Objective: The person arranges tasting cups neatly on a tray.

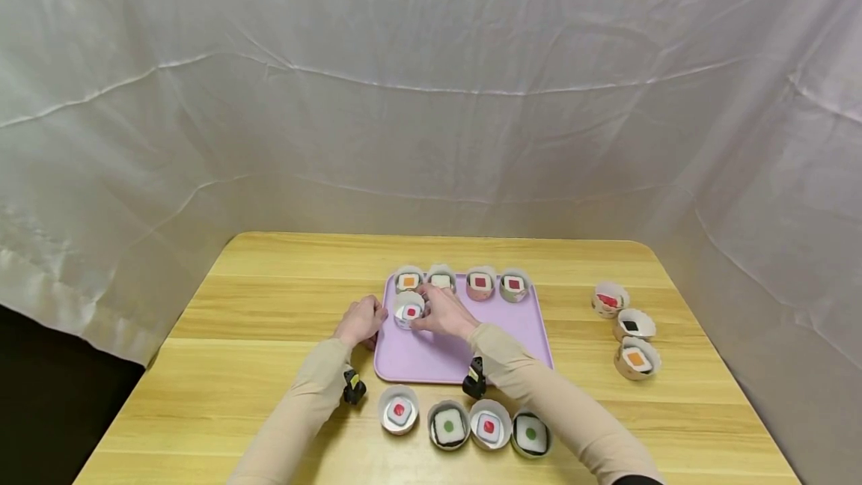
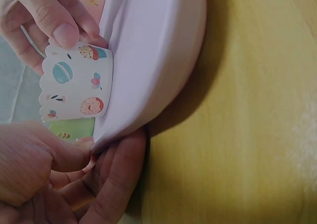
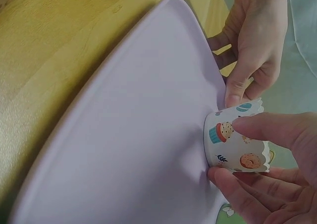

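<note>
At roughly half past nine on the lilac tray (image 1: pixel 431 361), taken as the clock face, the right hand (image 1: pixel 446 313) grips a printed paper cup (image 1: pixel 408 302), thumb on its wall and fingers curled round the far side. The left hand (image 1: pixel 361 320), at nine o'clock, pinches the rim, thumb above and fingers below.

Too firm a squeeze could buckle the thin wall; an uneven release could tip the cup against the orange-centred cup (image 1: pixel 408 280) at ten o'clock. If the left hand pulled the rim upwards, the tray might tilt and cups slide. A dropped right forearm could knock the green-dotted cup (image 1: pixel 530 434) at five o'clock.

The gripped cup is round, scalloped along its edge, patterned with doughnuts and cupcakes, and holds a red-centred white square with soft corners. The tray looks smooth, plastic and round-cornered; the counter (image 1: pixel 283 290) shows glossy wood grain.
</note>
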Demonstrator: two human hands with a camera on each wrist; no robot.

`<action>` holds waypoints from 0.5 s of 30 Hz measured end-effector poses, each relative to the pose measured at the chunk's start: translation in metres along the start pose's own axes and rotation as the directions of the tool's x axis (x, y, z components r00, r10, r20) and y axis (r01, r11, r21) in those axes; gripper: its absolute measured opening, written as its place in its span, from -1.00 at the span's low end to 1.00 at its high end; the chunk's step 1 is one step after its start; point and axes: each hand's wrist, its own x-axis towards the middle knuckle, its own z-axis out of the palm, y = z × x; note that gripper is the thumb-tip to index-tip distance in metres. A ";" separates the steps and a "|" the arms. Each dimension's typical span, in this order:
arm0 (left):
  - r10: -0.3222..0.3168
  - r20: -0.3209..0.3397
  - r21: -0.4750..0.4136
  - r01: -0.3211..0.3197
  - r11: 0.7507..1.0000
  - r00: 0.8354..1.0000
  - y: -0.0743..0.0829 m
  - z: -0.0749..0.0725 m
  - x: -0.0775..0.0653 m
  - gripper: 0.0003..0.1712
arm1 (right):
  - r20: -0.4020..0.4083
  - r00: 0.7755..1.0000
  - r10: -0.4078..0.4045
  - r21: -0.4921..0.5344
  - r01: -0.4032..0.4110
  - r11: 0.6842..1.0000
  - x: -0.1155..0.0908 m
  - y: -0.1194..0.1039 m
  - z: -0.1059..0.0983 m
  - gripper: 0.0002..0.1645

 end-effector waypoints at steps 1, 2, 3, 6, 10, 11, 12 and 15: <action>-0.002 0.001 -0.001 0.002 1.000 1.000 0.000 0.000 0.000 -0.80 | 0.000 1.000 -0.002 -0.005 0.002 1.000 0.000 0.000 0.000 -0.28; -0.003 -0.001 0.001 0.003 1.000 1.000 0.000 0.000 0.001 -0.80 | -0.001 1.000 -0.004 -0.007 0.004 1.000 0.000 0.000 0.000 -0.29; -0.003 -0.003 0.002 0.003 1.000 1.000 0.000 0.000 0.001 -0.80 | -0.002 1.000 -0.008 -0.012 0.008 1.000 0.001 0.001 0.001 -0.30; -0.002 -0.008 0.000 0.002 1.000 1.000 0.000 0.000 0.002 -0.80 | -0.004 1.000 -0.009 -0.024 0.009 1.000 0.002 0.001 0.001 -0.30; 0.006 -0.005 -0.009 -0.006 1.000 1.000 -0.001 0.000 0.001 -0.80 | -0.004 1.000 -0.004 -0.019 0.004 1.000 0.001 0.000 0.001 -0.30; 0.007 -0.003 -0.011 -0.007 1.000 1.000 -0.001 0.001 0.001 -0.80 | -0.006 1.000 -0.005 -0.017 0.005 1.000 0.001 0.000 0.001 -0.30; 0.009 -0.002 -0.009 -0.009 1.000 1.000 -0.001 0.000 0.001 -0.80 | -0.007 1.000 -0.004 -0.015 0.004 1.000 0.001 0.000 0.001 -0.30; 0.004 -0.002 -0.009 -0.004 1.000 1.000 -0.001 0.001 0.001 -0.80 | -0.006 1.000 0.000 -0.011 0.000 1.000 0.001 -0.001 0.001 -0.28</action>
